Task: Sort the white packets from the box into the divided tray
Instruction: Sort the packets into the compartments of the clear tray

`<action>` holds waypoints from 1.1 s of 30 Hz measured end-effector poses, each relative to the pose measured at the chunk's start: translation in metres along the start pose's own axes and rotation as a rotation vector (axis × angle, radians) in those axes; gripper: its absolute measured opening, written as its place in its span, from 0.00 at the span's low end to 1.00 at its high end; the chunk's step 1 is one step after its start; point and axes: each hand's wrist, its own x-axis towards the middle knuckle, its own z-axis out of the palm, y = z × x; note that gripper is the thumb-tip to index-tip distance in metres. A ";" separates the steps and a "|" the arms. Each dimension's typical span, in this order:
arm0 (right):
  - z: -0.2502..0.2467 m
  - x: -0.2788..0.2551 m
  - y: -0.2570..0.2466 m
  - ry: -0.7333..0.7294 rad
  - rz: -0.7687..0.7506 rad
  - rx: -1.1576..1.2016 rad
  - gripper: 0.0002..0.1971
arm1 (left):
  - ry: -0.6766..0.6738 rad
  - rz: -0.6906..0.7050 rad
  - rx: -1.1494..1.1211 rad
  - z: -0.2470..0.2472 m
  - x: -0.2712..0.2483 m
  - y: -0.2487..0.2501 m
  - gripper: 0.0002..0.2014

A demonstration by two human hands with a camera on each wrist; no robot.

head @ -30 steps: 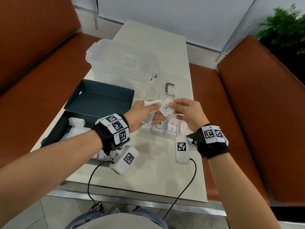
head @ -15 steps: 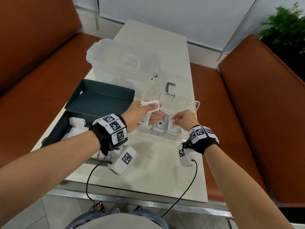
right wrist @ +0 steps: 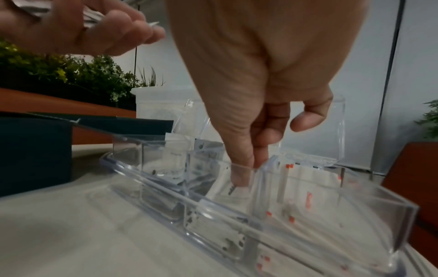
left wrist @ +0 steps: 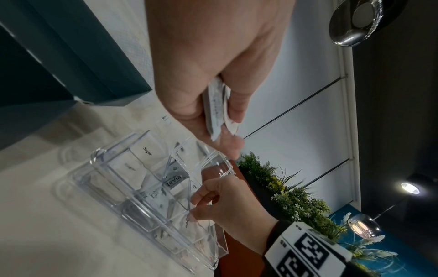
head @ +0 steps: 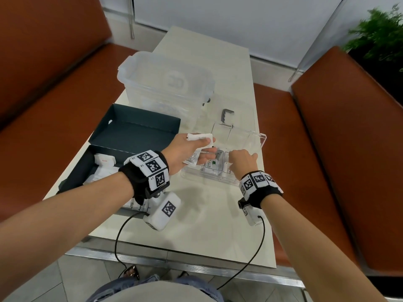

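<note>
My left hand (head: 207, 147) hovers over the left end of the clear divided tray (head: 262, 139) and grips a small stack of white packets (head: 199, 137), seen edge-on in the left wrist view as packets (left wrist: 217, 105). My right hand (head: 233, 162) reaches down into a middle front compartment. Its thumb and forefinger (right wrist: 246, 168) pinch a white packet (right wrist: 239, 191) that lies low in that compartment. Other compartments hold packets, one marked Stevia (head: 211, 165), some with red print (right wrist: 308, 200). The dark open box (head: 139, 131) at the left holds more white packets (head: 104, 159).
A big clear lidded bin (head: 165, 83) stands behind the box. A grey handle piece (head: 226, 114) lies behind the tray. Brown benches (head: 338, 138) flank the narrow table, and a plant (head: 379, 33) sits far right. Cables hang over the near table edge (head: 174, 251).
My right hand took a packet from the left hand's stack, then dropped down into the tray's middle front compartment. The left hand has stayed nearly still with the other packets.
</note>
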 end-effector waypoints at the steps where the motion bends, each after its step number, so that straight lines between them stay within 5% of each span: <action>1: 0.000 -0.001 -0.001 -0.002 -0.010 -0.008 0.09 | 0.001 0.002 0.000 0.000 0.000 0.000 0.12; 6: -0.008 -0.012 -0.006 0.104 -0.055 -0.011 0.08 | 0.008 0.034 0.088 -0.002 0.001 -0.002 0.12; 11: -0.051 -0.036 -0.022 0.403 0.015 0.757 0.10 | 0.021 0.072 0.160 -0.002 0.004 -0.004 0.11; 16: -0.073 -0.054 -0.034 0.269 -0.020 1.015 0.05 | -0.016 0.104 0.212 0.002 0.003 -0.003 0.07; 23: -0.083 -0.052 -0.018 0.361 0.066 1.120 0.05 | -0.030 -0.088 -0.024 0.006 0.000 0.006 0.14; 29: -0.088 -0.056 -0.025 0.159 0.123 1.687 0.05 | 0.034 -0.012 0.068 0.003 0.002 0.003 0.13; 33: -0.080 -0.052 -0.025 0.236 0.099 1.357 0.08 | 0.023 0.070 0.088 0.001 0.004 0.001 0.12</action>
